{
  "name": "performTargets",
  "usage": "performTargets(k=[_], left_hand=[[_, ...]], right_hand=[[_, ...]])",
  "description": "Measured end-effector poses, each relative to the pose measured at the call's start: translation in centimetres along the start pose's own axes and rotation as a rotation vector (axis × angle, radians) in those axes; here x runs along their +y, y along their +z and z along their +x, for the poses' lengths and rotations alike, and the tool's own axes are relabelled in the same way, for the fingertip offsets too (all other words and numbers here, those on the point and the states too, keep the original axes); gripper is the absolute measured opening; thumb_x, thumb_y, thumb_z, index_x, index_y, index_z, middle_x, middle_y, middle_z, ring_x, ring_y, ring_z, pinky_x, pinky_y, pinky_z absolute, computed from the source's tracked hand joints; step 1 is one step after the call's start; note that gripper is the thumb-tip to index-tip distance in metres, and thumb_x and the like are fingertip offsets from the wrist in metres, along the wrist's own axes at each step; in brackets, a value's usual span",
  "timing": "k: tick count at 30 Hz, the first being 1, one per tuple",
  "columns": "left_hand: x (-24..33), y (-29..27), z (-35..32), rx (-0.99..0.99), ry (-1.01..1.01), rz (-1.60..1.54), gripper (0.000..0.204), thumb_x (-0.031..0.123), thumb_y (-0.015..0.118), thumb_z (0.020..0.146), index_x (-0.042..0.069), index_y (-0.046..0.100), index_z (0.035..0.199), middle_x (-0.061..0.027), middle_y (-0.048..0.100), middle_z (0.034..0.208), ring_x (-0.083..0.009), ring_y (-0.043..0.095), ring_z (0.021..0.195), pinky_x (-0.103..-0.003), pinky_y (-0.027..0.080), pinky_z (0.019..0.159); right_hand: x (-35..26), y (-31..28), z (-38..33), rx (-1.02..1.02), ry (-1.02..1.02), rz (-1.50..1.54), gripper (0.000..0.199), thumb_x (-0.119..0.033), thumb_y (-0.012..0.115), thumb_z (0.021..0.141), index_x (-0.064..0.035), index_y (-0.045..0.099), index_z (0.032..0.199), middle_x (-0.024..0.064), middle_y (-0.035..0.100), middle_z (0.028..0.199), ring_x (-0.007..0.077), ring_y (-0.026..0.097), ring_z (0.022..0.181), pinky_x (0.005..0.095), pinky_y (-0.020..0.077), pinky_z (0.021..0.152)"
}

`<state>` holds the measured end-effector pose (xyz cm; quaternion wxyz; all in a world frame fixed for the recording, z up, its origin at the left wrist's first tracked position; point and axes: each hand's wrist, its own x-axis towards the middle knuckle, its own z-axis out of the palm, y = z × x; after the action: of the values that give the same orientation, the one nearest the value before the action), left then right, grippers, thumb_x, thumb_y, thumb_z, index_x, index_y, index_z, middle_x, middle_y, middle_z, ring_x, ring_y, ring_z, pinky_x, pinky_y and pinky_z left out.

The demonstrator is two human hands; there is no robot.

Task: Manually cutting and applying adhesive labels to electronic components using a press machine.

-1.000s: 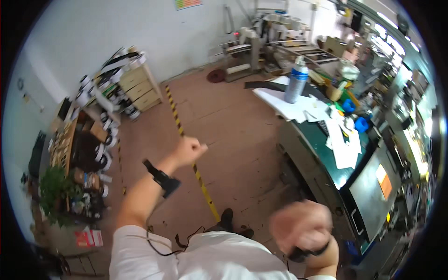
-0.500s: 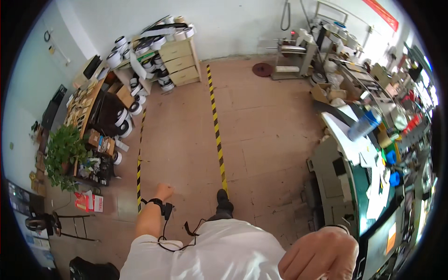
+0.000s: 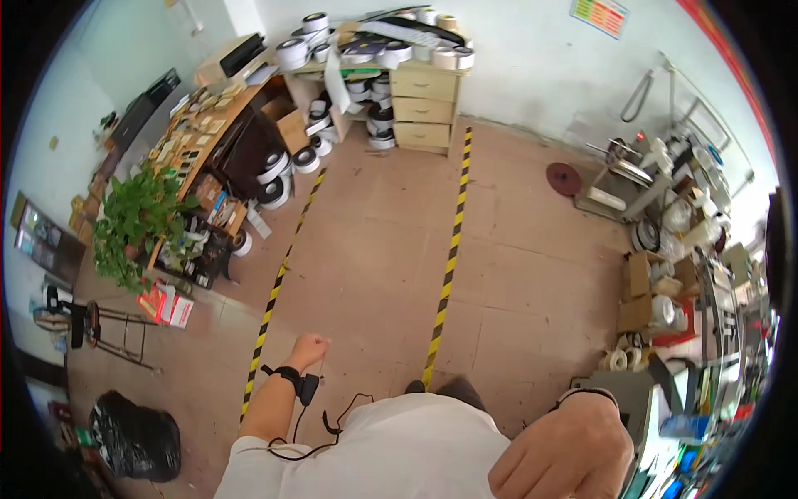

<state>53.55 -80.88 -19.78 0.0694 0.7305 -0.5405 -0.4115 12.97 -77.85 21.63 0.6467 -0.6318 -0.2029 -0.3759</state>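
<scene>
Left hand [image 3: 309, 348] clenched and empty over the floor beside a yellow-black floor stripe [image 3: 274, 299], right hand [image 3: 565, 453] curled loosely, grasping nothing visible, near a workbench [image 3: 632, 399].

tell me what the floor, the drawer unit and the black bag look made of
Floor: probably matt concrete or tile, reddish-brown, with joint lines and taped yellow-black stripes. Drawer unit: looks like pale wood or laminate, flat fronts with small pulls. Black bag: thin plastic film, judging by its glossy crumpled folds.
</scene>
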Motion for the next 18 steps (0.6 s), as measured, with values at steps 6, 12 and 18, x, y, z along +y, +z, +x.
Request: performTargets(k=[6, 12, 18], left_hand=[[1.1, -2.8, 9.7, 0.051, -0.037, -0.001, 0.039, 0.037, 0.065, 0.088, -0.001, 0.071, 0.081, -0.0160, 0.071, 0.076, -0.0322, 0.069, 0.075, -0.041, 0.053, 0.074], [-0.8, -5.3, 16.2, 0.120, -0.252, 0.055, 0.042, 0.039, 0.061, 0.086, 0.000, 0.072, 0.078, -0.0181, 0.070, 0.076, -0.0360, 0.069, 0.078, -0.043, 0.054, 0.077], [-2.7, -6.0, 21.2, 0.256, -0.314, -0.019, 0.041, 0.039, 0.059, 0.087, 0.002, 0.074, 0.075, -0.0159, 0.071, 0.072, -0.0348, 0.069, 0.077, -0.041, 0.055, 0.078]], right_hand=[[2.4, -15.2, 1.1, -0.123, -0.070, 0.003, 0.026, -0.021, 0.064, 0.097, -0.0069, 0.071, 0.117, 0.0152, 0.069, 0.083, 0.0179, 0.060, 0.056, 0.0294, 0.0428, 0.049], [4.4, -32.9, 6.3, -0.290, -0.247, 0.199, 0.025, -0.015, 0.068, 0.093, -0.0078, 0.072, 0.116, 0.0143, 0.071, 0.097, 0.0230, 0.067, 0.075, 0.0329, 0.0495, 0.057], [9.7, -44.8, 15.9, -0.065, -0.699, 0.071, 0.022, -0.009, 0.063, 0.093, -0.0072, 0.073, 0.112, 0.0100, 0.069, 0.113, 0.0254, 0.066, 0.098, 0.0385, 0.0537, 0.069]])
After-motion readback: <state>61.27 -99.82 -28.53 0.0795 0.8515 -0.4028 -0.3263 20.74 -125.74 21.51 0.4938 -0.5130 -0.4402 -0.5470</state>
